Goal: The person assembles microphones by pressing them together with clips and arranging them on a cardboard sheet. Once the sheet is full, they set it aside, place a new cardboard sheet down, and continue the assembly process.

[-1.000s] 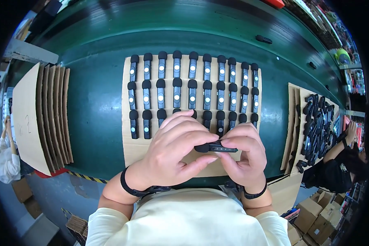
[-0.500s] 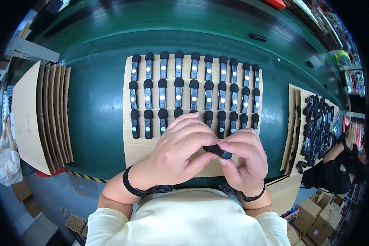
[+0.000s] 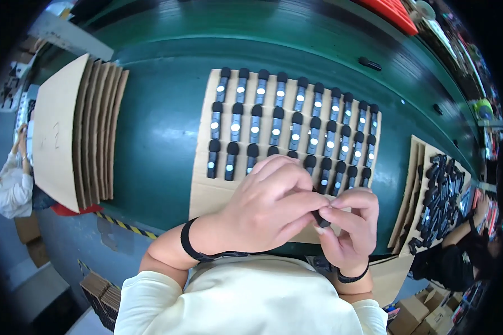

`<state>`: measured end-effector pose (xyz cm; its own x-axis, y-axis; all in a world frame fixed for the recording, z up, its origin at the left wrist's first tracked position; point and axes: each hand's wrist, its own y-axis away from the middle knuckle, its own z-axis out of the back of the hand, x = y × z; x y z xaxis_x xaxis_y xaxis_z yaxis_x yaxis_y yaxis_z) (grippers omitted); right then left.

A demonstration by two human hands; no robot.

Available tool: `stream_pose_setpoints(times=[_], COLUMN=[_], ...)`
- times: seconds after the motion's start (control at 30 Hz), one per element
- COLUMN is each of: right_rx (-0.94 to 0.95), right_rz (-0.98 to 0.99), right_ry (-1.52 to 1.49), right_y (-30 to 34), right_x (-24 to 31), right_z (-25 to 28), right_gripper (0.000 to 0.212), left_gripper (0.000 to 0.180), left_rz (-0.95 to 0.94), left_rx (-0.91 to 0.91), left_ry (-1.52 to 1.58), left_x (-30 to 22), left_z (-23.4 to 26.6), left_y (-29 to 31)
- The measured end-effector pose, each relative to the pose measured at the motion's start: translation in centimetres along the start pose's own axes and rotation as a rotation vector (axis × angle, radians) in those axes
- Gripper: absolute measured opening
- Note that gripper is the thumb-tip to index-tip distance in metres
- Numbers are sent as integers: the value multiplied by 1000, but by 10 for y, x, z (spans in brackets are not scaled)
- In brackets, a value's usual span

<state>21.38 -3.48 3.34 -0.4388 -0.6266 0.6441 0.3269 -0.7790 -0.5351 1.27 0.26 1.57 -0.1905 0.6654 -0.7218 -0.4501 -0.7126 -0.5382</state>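
My left hand [image 3: 274,204] and my right hand [image 3: 349,223] meet in front of my chest, fingertips pinched round a small black clip-on microphone [image 3: 321,219]. Most of it is covered by my fingers; only a dark end shows. Beyond them lies a cardboard sheet [image 3: 204,195] bearing rows of similar microphones [image 3: 236,127], each with a black foam cap at its far end and a bright round spot on its body. My left hand hangs over the nearest row and hides part of it.
Upright cardboard sheets [image 3: 58,137] stand at the left of the green table [image 3: 156,123]. At the right, loose black microphones [image 3: 439,195] are heaped on cardboard. A black piece [image 3: 370,63] lies at the far right. Co-workers [image 3: 14,187] are at both sides.
The view has turned, so the table things sit further right and tilted. My fingers have closed further over the microphone, showing less of it.
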Motion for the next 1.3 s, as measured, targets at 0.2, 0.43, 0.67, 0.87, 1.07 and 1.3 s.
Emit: stream_pose_setpoints(times=[0.2,0.43,0.67,0.87,1.07,1.3], right_rx=[53,114,128,144,180,169], right_rz=[-69,-127,-142,-148,-168,-143], right_ry=[-46,-9,7,14,2,28], right_y=[3,14,16,16,14,12], right_x=[2,-10,-9,-11,-11,-13], right_z=[-4,1,-3,-3,-3,-2], right_gripper=[35,36,33,33,26,35], left_gripper=[32,33,31,32,37,40], left_rz=[93,151,133,175,187,193], left_rx=[34,99,176,237,248,232], left_ry=[-230,-631,-779,-698,-640,-625], left_x=[-9,-17,-4,-3,4,10], left_z=[29,76,82,79,80,77], left_y=[31,86,112,123,128,120])
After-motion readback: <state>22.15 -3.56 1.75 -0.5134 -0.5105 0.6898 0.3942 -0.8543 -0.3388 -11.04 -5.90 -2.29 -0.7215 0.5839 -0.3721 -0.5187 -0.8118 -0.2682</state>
